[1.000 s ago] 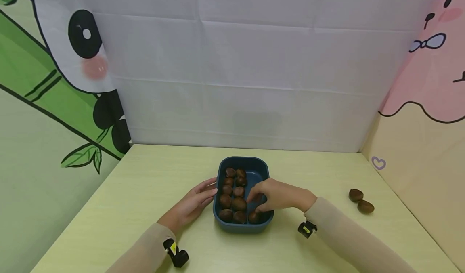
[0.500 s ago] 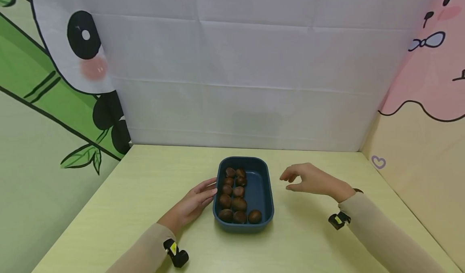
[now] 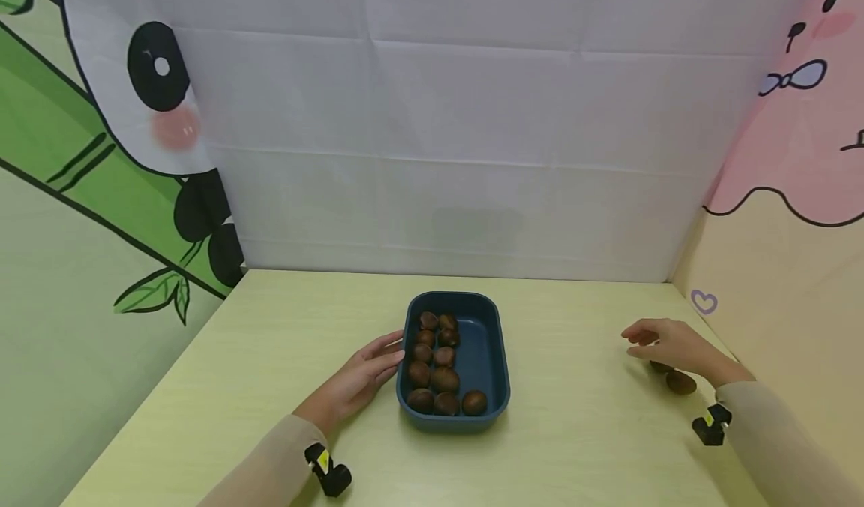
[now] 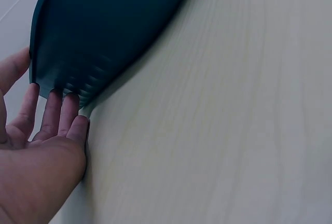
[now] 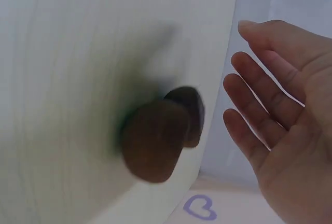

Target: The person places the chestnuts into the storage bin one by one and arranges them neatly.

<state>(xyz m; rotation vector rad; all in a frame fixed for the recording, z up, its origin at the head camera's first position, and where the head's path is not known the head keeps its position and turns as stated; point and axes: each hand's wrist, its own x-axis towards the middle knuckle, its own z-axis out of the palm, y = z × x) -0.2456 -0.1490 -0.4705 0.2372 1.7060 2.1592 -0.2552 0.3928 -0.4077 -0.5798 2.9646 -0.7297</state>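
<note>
A dark blue rectangular box (image 3: 482, 342) stands mid-table, with several brown chestnuts (image 3: 444, 379) in two columns along its left side. One more chestnut (image 3: 474, 402) lies in its near right corner. My left hand (image 3: 361, 379) touches the box's left wall with fingers extended; the left wrist view shows the fingertips (image 4: 70, 99) against the wall. At the right of the table, my right hand (image 3: 682, 348) hovers with loosely bent fingers, holding nothing. Below it lie two chestnuts, the nearer chestnut (image 3: 680, 382) in plain sight and the farther chestnut (image 5: 189, 112) partly hidden in both views.
The pale yellow table (image 3: 283, 327) meets a white cloth wall (image 3: 472, 154) at the back. A panda-printed panel (image 3: 101, 192) borders the left side and a pink-and-cream panel (image 3: 796, 267) the right. Black wrist cameras (image 3: 327, 471) sit on both forearms.
My right hand has left the box and moved far right, over the two loose chestnuts. The chestnut in the box's near right corner is uncovered. My left hand has stayed at the box.
</note>
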